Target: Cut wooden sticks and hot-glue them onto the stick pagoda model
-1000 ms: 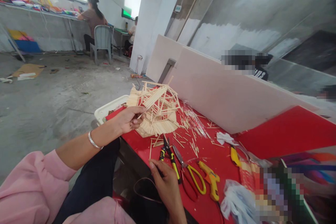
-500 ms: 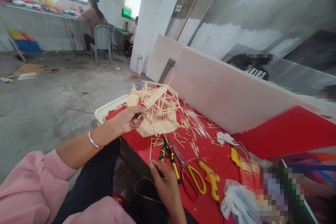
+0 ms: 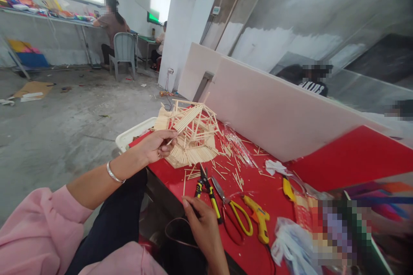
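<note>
My left hand (image 3: 163, 144) is closed in a pinch on a thin wooden stick (image 3: 171, 141), against the lower edge of a slatted roof panel (image 3: 187, 118). This panel belongs to a model building (image 3: 195, 152) made of pale sticks, with an open frame and a slatted base. Nearer to me, my right hand (image 3: 204, 223) is closed, thumb against fingers, where another slim stick (image 3: 184, 182) meets the fingertips. Just beyond that hand lie black-and-yellow cutters (image 3: 208, 191). Scissors (image 3: 240, 217) with red and yellow handles and a yellow glue gun (image 3: 260, 219) lie to their right.
Loose stick pieces (image 3: 238, 179) and clear plastic wrap (image 3: 237, 142) are scattered over the red tabletop (image 3: 226, 236). A white tray (image 3: 132, 131) stands behind the model. White boards (image 3: 274, 107) rise along the far side. A plastic bag (image 3: 292, 245) lies at right. Other people sit farther off.
The whole view has shifted very slightly. Both hands keep the same places relative to the model and the tools.
</note>
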{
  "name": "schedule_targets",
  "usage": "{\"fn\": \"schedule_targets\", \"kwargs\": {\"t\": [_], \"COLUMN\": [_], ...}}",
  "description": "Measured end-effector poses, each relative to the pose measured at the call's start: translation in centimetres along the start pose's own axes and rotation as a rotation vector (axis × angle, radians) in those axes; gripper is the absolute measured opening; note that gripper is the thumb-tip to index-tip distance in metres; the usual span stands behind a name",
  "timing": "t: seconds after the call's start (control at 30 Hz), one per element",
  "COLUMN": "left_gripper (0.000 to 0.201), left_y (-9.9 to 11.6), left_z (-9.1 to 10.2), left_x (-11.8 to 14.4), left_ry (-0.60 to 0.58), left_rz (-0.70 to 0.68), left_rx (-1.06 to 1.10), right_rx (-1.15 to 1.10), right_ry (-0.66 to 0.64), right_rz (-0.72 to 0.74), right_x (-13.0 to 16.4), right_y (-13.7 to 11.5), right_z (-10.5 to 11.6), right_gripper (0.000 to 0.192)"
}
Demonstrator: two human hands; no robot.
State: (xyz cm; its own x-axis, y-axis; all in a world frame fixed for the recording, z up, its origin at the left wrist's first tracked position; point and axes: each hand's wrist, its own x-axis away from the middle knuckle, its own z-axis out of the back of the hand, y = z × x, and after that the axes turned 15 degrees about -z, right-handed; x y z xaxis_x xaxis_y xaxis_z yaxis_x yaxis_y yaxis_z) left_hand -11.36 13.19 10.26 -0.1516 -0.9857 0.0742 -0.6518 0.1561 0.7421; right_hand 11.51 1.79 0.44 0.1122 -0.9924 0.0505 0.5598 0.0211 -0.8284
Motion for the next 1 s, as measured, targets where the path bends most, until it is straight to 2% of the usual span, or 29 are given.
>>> {"fn": "schedule_targets", "kwargs": {"t": [0.33, 0.5, 0.57, 0.63, 0.73, 0.8, 0.93, 1.0], "left_gripper": [0.008, 0.009, 0.009, 0.009, 0.018, 0.022, 0.026, 0.029], "left_y": [0.1, -0.6, -1.7, -3.2, -6.2, -8.5, -12.4, -13.6], "left_z": [-0.1, -0.5, -0.7, -1.0, -1.7, -2.3, -2.9, -3.0], "left_x": [0.1, 2.4, 3.9, 5.4, 7.1, 7.5, 6.7, 6.2], "left_ry": [0.007, -0.023, -0.021, -0.013, -0.027, -0.04, -0.01, 0.023], "left_rz": [-0.014, 0.006, -0.002, -0.038, -0.036, -0.049, -0.098, -0.134], "left_rx": [-0.021, -0.062, -0.096, -0.161, -0.252, -0.291, -0.294, -0.318], "right_rx": [-0.026, -0.049, -0.023, 0.093, 0.42, 0.613, 0.785, 0.791], "right_ry": [-0.011, 0.001, 0.038, 0.147, 0.383, 0.455, 0.345, 0.313], "right_rz": [0.005, -0.003, -0.019, -0.067, -0.225, -0.323, -0.434, -0.489], "right_x": [0.3, 1.1, 1.3, 1.4, 0.9, 0.2, -1.3, -1.8], "right_y": [-0.2, -0.8, -0.3, 0.7, 2.3, 2.9, 2.8, 2.6], "right_z": [0.2, 0.5, 0.9, 1.6, 2.5, 2.7, 1.6, 0.8], "right_gripper": [0.024, 0.025, 0.027, 0.03, 0.037, 0.046, 0.086, 0.09]}}
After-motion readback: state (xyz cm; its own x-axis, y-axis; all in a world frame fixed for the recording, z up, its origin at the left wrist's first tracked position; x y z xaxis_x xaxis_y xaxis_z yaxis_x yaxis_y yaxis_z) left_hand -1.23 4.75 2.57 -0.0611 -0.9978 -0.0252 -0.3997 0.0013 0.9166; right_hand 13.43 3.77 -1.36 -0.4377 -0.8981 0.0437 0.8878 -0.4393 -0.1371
